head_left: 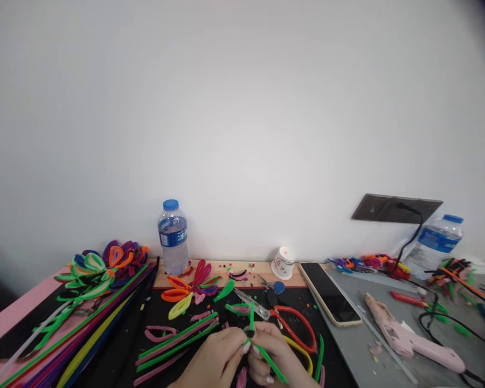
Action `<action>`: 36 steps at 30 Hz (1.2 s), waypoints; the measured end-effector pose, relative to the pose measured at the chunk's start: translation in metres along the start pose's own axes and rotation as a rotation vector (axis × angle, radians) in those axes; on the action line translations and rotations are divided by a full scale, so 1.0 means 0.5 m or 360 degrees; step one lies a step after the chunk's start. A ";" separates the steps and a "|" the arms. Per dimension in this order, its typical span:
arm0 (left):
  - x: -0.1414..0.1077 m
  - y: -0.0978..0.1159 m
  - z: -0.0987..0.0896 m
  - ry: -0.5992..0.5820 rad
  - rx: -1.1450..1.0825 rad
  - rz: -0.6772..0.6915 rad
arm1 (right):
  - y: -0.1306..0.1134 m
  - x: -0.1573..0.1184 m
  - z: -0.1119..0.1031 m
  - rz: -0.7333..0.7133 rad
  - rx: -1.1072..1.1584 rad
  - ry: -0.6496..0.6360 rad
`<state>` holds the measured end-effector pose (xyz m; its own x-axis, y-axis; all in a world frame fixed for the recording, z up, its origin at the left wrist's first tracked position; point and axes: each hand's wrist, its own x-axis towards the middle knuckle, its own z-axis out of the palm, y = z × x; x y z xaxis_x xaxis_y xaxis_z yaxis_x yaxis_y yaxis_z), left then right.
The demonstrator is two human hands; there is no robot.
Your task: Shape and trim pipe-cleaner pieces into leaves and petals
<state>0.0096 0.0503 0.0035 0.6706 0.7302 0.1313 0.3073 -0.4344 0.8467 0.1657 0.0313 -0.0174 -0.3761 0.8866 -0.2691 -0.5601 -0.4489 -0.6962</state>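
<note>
Near the front of the black mat, my left hand [218, 357] and my right hand [275, 351] meet, fingers pinched together. Between the fingertips they hold a green pipe cleaner [270, 364]; one end sticks up and another points down to the right. A small dark piece sits at the pinch, too small to make out. Just behind lie scissors [297, 318] with red handles. Left of my hands is a row of cut green and pink pipe cleaners [178, 339]. Pipe-cleaner petals in orange, pink and yellow [181, 291] lie farther back.
Long pipe cleaners [89, 328] and finished loops [105, 264] fill the left. Along the wall stand a water bottle [173, 240] and an upturned paper cup [283, 263]. Rightward are a phone [330, 293], a pink glue gun [412, 339] with its cord, and another bottle [438, 242].
</note>
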 end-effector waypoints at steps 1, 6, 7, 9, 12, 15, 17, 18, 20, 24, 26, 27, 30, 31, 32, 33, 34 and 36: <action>-0.002 -0.001 0.001 0.0013 0.0021 0.0007 | 0.002 0.001 -0.001 0.0023 0.0016 0.0014; 0.003 -0.013 0.009 0.0179 -0.0292 -0.0035 | 0.003 0.008 -0.009 -0.0138 -0.0204 0.0039; 0.006 -0.019 0.011 0.0184 -0.0473 -0.0101 | -0.001 0.006 -0.009 -0.0234 -0.0297 0.0065; 0.012 -0.031 0.015 0.0122 -0.0937 -0.0281 | -0.013 -0.004 -0.004 -0.0466 -0.0564 0.0171; 0.017 -0.041 0.020 0.0035 -0.1446 -0.0419 | -0.035 -0.027 0.006 -0.0932 -0.1210 0.0304; 0.016 -0.033 0.017 -0.0037 -0.1690 -0.0489 | -0.048 -0.043 0.010 -0.1238 -0.1798 0.0206; 0.013 -0.024 0.013 -0.0109 -0.1777 -0.0522 | -0.052 -0.045 0.007 -0.1306 -0.2076 0.0099; 0.012 -0.021 0.012 -0.0151 -0.1804 -0.0533 | -0.053 -0.044 0.006 -0.1311 -0.2170 0.0060; 0.011 -0.019 0.010 -0.0230 -0.1836 -0.0546 | -0.055 -0.042 0.004 -0.1323 -0.2289 0.0019; 0.010 -0.023 0.010 -0.0290 -0.1834 -0.0587 | -0.057 -0.036 0.004 -0.1437 -0.2394 -0.0062; 0.010 -0.025 0.010 -0.0327 -0.1812 -0.0612 | -0.055 -0.034 0.003 -0.1465 -0.2395 -0.0123; 0.009 -0.025 0.010 -0.0345 -0.1800 -0.0618 | -0.054 -0.034 0.001 -0.1476 -0.2385 -0.0149; 0.009 -0.024 0.010 -0.0351 -0.1762 -0.0620 | -0.048 -0.033 -0.004 -0.1458 -0.2368 -0.0146; 0.010 -0.024 0.010 -0.0335 -0.1742 -0.0616 | -0.047 -0.033 -0.004 -0.1434 -0.2359 -0.0129; 0.010 -0.023 0.011 -0.0315 -0.1718 -0.0609 | -0.046 -0.033 -0.004 -0.1403 -0.2343 -0.0112; 0.011 -0.023 0.012 -0.0296 -0.1687 -0.0601 | -0.045 -0.033 -0.003 -0.1357 -0.2320 -0.0095; 0.011 -0.023 0.012 -0.0279 -0.1650 -0.0591 | -0.045 -0.034 -0.001 -0.1301 -0.2288 -0.0075; 0.012 -0.024 0.014 -0.0256 -0.1563 -0.0552 | -0.044 -0.034 0.002 -0.1156 -0.2212 -0.0009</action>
<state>0.0149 0.0562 -0.0094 0.7543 0.6229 -0.2071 -0.1346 0.4556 0.8800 0.1838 0.0259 0.0033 -0.3429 0.8574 0.3838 0.4761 0.5108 -0.7158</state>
